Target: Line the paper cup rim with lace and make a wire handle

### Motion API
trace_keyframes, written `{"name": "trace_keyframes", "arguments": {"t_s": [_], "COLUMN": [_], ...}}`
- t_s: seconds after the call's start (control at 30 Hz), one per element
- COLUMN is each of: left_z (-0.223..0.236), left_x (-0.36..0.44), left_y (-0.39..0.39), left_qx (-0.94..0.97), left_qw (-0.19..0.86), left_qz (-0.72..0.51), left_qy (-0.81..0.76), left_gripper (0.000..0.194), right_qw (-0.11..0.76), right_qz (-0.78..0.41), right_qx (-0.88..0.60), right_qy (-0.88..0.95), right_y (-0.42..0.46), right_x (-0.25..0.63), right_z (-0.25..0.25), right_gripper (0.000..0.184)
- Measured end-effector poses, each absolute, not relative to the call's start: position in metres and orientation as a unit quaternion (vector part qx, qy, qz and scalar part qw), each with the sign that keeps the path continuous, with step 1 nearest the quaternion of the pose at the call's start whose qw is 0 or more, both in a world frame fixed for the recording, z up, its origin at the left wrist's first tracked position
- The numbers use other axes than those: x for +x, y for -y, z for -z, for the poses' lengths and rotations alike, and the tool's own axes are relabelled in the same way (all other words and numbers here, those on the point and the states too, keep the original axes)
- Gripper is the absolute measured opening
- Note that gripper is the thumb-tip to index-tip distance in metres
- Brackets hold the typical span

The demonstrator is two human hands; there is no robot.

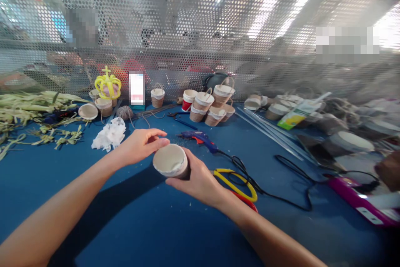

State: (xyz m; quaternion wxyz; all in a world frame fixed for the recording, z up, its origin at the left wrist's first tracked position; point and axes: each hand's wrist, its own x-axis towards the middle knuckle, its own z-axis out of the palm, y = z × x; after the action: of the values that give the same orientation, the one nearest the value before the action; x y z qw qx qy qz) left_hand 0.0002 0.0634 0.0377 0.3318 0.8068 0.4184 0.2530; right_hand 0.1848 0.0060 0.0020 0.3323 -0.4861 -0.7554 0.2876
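Observation:
A small paper cup wrapped in brown twine (170,161) is held above the blue table (131,221), its white inside facing me. My right hand (200,180) wraps round its lower right side. My left hand (141,144) pinches the cup's upper left rim with thumb and fingers. Both forearms reach in from the bottom edge.
Yellow and red scissors (240,187) lie just right of my right hand. A blue glue gun (200,138) with a black cord lies behind the cup. Further back stand several twine-wrapped cups (210,106), a twine ball (125,112), crumpled white paper (110,133), a yellow crown (108,85) and green leaf strips (28,111). A perforated metal screen backs the table.

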Motion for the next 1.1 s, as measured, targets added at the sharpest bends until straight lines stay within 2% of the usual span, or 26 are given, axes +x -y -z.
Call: {"name": "trace_keyframes", "arguments": {"t_s": [0.03, 0.13, 0.27, 0.37, 0.5, 0.67, 0.8, 0.93, 1.1], "left_z": [-0.037, -0.034, -0.031, -0.035, -0.046, -0.056, -0.056, -0.055, -0.056], "left_x": [0.000, 0.005, 0.010, 0.007, -0.006, -0.019, -0.022, -0.021, -0.023], "left_y": [-0.063, -0.061, -0.058, -0.059, -0.064, -0.069, -0.069, -0.070, -0.072], "left_qx": [0.813, 0.852, 0.862, 0.838, 0.787, 0.829, 0.865, 0.865, 0.860], "left_qw": [0.323, 0.253, 0.200, 0.255, 0.391, 0.380, 0.372, 0.390, 0.381], "left_qz": [-0.256, -0.259, -0.257, -0.230, -0.203, -0.210, -0.173, -0.172, -0.180], "left_qy": [-0.412, -0.378, -0.388, -0.423, -0.431, -0.353, -0.290, -0.264, -0.287], "left_gripper": [0.037, 0.020, 0.019, 0.021, 0.044, 0.022, 0.021, 0.012, 0.009], "right_qw": [0.330, 0.315, 0.306, 0.316, 0.342, 0.357, 0.345, 0.339, 0.362], "right_qz": [-0.291, -0.298, -0.332, -0.380, -0.450, -0.518, -0.605, -0.673, -0.626], "right_qx": [-0.486, -0.488, -0.488, -0.475, -0.440, -0.394, -0.356, -0.338, -0.354], "right_qy": [0.755, 0.757, 0.747, 0.728, 0.698, 0.670, 0.623, 0.564, 0.593], "right_y": [-0.006, -0.004, -0.004, -0.007, -0.011, -0.014, -0.012, -0.010, -0.015], "right_x": [0.184, 0.183, 0.182, 0.184, 0.188, 0.193, 0.196, 0.196, 0.195], "right_z": [-0.003, -0.005, -0.007, -0.004, 0.001, 0.000, -0.002, -0.001, 0.003], "right_gripper": [0.062, 0.065, 0.065, 0.062, 0.060, 0.069, 0.078, 0.085, 0.080]}}
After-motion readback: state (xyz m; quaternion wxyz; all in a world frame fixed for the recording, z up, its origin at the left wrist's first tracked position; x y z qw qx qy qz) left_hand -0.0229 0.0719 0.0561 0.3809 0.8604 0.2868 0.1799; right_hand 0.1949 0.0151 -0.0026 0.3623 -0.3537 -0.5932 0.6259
